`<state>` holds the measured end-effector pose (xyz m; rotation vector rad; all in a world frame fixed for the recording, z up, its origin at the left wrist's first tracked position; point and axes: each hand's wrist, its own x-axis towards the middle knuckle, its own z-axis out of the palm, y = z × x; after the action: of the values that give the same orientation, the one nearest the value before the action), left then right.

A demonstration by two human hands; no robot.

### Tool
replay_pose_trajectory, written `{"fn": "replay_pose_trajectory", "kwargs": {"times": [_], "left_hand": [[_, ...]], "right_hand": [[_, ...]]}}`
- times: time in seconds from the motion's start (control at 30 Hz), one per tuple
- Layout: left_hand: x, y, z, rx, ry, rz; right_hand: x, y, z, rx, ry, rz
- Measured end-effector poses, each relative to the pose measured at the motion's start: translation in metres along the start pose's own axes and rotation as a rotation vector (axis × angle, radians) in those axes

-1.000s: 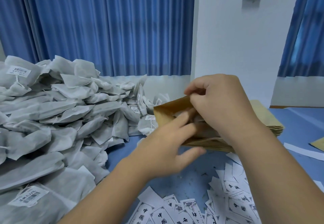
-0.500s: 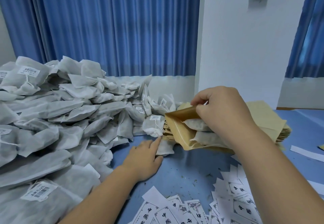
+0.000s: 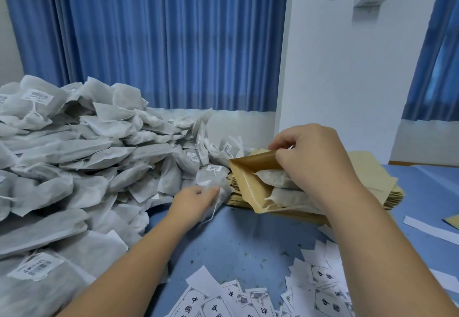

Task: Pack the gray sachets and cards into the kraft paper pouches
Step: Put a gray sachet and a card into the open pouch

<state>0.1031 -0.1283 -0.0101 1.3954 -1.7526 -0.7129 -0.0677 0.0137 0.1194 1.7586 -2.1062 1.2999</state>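
My right hand [image 3: 315, 165] pinches the upper lip of a kraft paper pouch [image 3: 246, 180] and holds its mouth open toward the left. Two gray sachets [image 3: 275, 179] lie inside it. My left hand [image 3: 196, 201] grips another gray sachet [image 3: 211, 179] at the right edge of the big sachet pile [image 3: 74, 167], just left of the pouch's mouth. The open pouch rests on a stack of flat kraft pouches [image 3: 372, 187]. White printed cards [image 3: 248, 299] lie scattered at the near edge of the blue table.
The sachet pile fills the whole left half of the table [image 3: 243, 239]. Loose white paper strips [image 3: 432, 229] lie at the right. Blue curtains and a white wall stand behind the table.
My left hand left the pouch, dropped to the table, then reached to the pile's edge and closed on a sachet. My right hand kept holding the pouch open.
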Motion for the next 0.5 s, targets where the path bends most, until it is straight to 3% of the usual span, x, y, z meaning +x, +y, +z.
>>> {"fn": "replay_pose_trajectory", "kwargs": {"times": [0.13, 0.27, 0.37, 0.5], "left_hand": [[0.017, 0.009, 0.001, -0.416, -0.04, -0.235], [0.029, 0.006, 0.006, -0.511, -0.053, -0.291], [0.031, 0.004, 0.005, -0.437, 0.048, -0.28], [0.017, 0.015, -0.014, 0.069, 0.178, -0.04]], "right_hand": [[0.003, 0.005, 0.0, 0.013, 0.022, -0.009], [0.004, 0.007, 0.001, 0.032, 0.038, -0.022], [0.004, 0.008, 0.0, 0.038, 0.034, -0.026], [0.006, 0.01, -0.004, 0.052, 0.04, -0.025]]}}
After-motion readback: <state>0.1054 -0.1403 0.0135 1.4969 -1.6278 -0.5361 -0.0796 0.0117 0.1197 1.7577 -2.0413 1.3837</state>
